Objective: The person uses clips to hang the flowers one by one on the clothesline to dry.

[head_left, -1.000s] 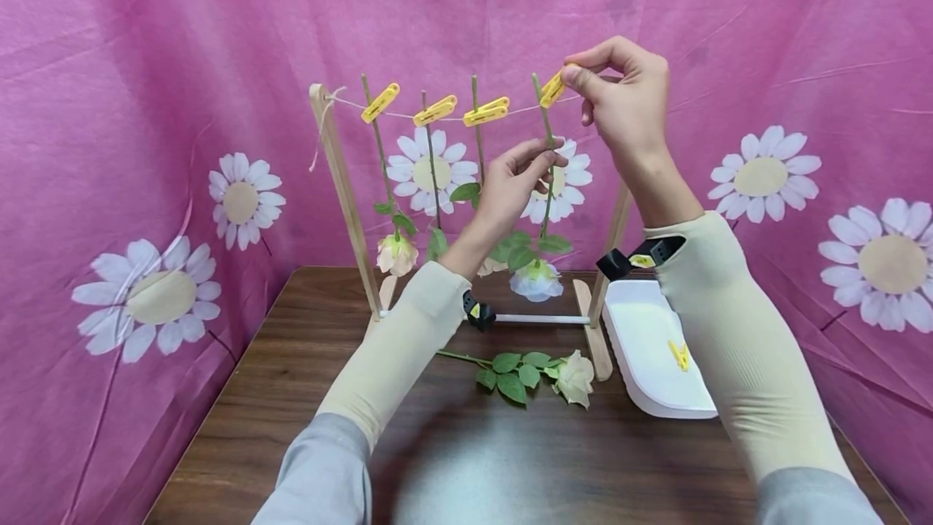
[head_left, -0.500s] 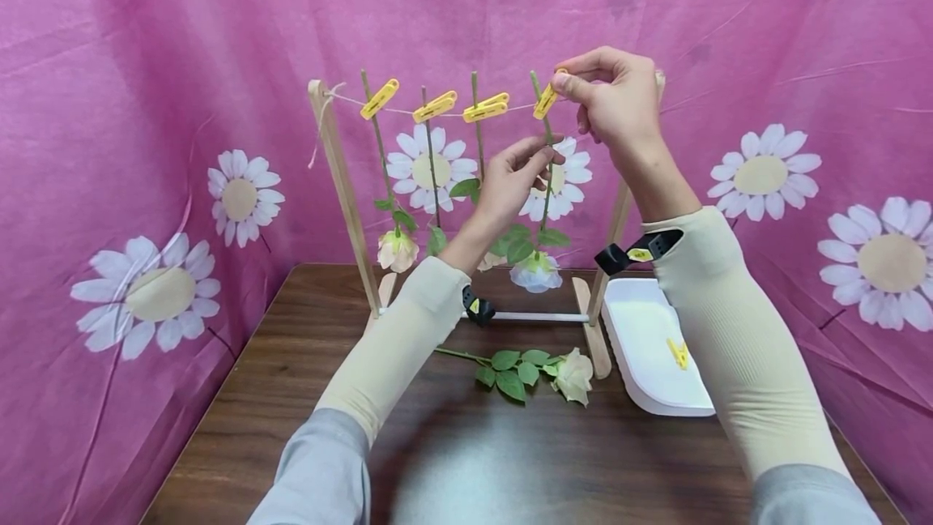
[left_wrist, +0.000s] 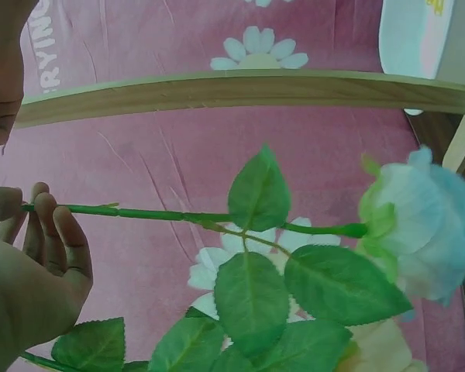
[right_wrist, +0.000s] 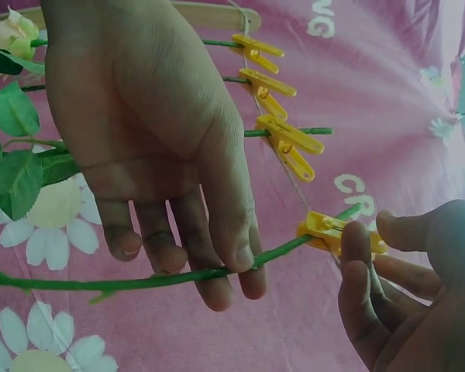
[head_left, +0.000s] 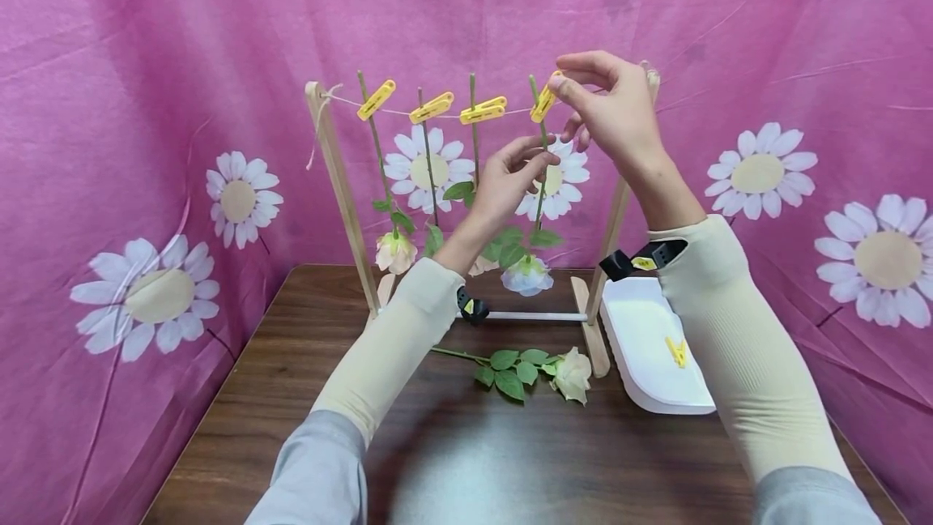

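Observation:
My left hand (head_left: 503,185) pinches the green stem of an upside-down artificial rose (head_left: 527,275) with pale bluish petals. The left wrist view shows the rose's bloom (left_wrist: 422,225) hanging away from the fingers. At the top of this stem, a yellow clothespin (head_left: 545,97) sits across the stem and the string. My right hand (head_left: 615,108) is at the clothespin's handle end, thumb and index finger spread around it. In the right wrist view the clothespin (right_wrist: 325,229) is partly covered by the fingers. Several yellow clothespins (head_left: 432,108) hold other upside-down roses (head_left: 396,252) on the line.
A wooden frame (head_left: 338,193) carries the string, with a white rod (head_left: 535,316) low between its feet. A cream rose (head_left: 572,375) lies on the brown table (head_left: 291,428). At right, a white tray (head_left: 634,363) holds a yellow clothespin (head_left: 678,352).
My right hand has moved slightly left and down, bringing the clothespin onto the stem and string; its thumb and index finger have since spread apart. My left hand stays at the stem.

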Demonstrator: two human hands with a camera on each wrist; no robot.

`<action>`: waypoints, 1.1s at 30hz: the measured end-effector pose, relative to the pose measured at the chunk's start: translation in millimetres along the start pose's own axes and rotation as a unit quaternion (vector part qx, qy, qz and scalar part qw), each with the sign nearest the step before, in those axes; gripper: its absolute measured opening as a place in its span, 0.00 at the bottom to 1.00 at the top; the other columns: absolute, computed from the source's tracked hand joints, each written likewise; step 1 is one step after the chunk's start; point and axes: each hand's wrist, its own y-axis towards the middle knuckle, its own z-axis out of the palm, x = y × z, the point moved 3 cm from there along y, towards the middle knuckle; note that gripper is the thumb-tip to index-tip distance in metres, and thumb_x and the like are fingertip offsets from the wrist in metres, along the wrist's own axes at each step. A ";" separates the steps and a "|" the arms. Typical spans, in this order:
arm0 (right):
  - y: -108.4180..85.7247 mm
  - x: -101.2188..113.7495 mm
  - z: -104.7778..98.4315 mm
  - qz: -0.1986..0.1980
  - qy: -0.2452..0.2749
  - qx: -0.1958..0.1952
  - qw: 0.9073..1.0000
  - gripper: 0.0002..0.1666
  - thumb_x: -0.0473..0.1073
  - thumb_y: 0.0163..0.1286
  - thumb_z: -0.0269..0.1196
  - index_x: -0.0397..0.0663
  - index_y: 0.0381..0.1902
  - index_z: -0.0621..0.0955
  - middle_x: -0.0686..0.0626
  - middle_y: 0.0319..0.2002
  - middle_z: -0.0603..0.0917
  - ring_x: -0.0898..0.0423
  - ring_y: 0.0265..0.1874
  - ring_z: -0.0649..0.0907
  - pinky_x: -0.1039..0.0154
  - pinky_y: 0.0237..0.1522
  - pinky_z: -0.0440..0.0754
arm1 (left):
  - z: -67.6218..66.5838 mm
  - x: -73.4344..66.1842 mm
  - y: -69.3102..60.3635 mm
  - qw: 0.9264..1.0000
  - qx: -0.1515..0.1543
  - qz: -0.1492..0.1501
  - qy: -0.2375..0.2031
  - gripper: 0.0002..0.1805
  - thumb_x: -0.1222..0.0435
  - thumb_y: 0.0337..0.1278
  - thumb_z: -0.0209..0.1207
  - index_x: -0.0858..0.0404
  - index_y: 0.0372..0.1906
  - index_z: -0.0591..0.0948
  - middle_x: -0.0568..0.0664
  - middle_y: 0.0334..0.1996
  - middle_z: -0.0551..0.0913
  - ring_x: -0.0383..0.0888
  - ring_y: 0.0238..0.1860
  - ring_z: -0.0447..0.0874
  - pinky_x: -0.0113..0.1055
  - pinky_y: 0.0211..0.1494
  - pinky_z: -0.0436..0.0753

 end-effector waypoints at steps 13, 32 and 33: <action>-26.6 -7.7 -20.3 -0.040 -0.047 -0.047 0.997 0.12 0.41 0.75 0.69 0.47 0.54 0.88 0.54 0.49 0.88 0.60 0.14 0.84 0.68 0.15 0.80 | -14.9 -7.2 -18.0 0.999 0.021 0.027 0.032 0.21 0.70 0.80 0.56 0.65 0.71 0.77 0.60 0.60 0.84 0.54 0.46 0.91 0.42 0.50 0.91; -95.1 -90.9 -85.5 0.024 -0.157 -0.041 0.986 0.13 0.46 0.78 0.67 0.42 0.51 0.86 0.70 0.37 0.89 0.62 0.13 0.82 0.69 0.13 0.75 | -70.9 18.7 -86.6 0.993 0.103 0.000 0.053 0.13 0.68 0.81 0.55 0.73 0.59 0.81 0.77 0.48 0.81 0.45 0.35 0.83 0.35 0.39 0.85; -98.1 -96.2 -88.6 0.026 -0.164 -0.041 0.985 0.14 0.46 0.79 0.67 0.41 0.51 0.86 0.71 0.35 0.88 0.63 0.13 0.82 0.69 0.13 0.74 | -73.4 22.0 -89.8 0.993 0.108 -0.004 0.056 0.14 0.69 0.81 0.55 0.74 0.59 0.81 0.77 0.48 0.81 0.49 0.35 0.84 0.35 0.38 0.86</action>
